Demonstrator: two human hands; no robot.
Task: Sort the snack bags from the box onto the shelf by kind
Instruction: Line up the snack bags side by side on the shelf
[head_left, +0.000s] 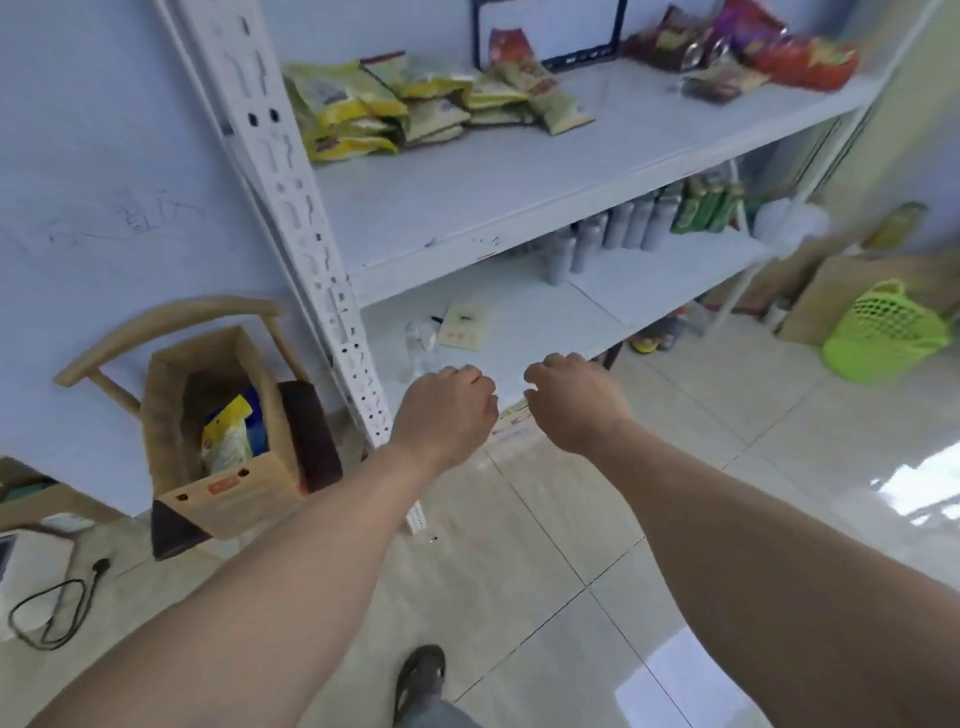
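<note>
White shelf (519, 171) boards were seen against a pale wall; yellow bags (363, 111) and red bags (779, 57) were piled apart on top. Both hands, left (447, 410) and right (571, 400), were held loosely curled and empty. More bags were left in the box (223, 483) on a chair (171, 317).

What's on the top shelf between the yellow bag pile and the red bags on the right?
In the head view, the top shelf is bare between the yellow bag pile and the red bags; only a black frame stands behind the gap.
</note>
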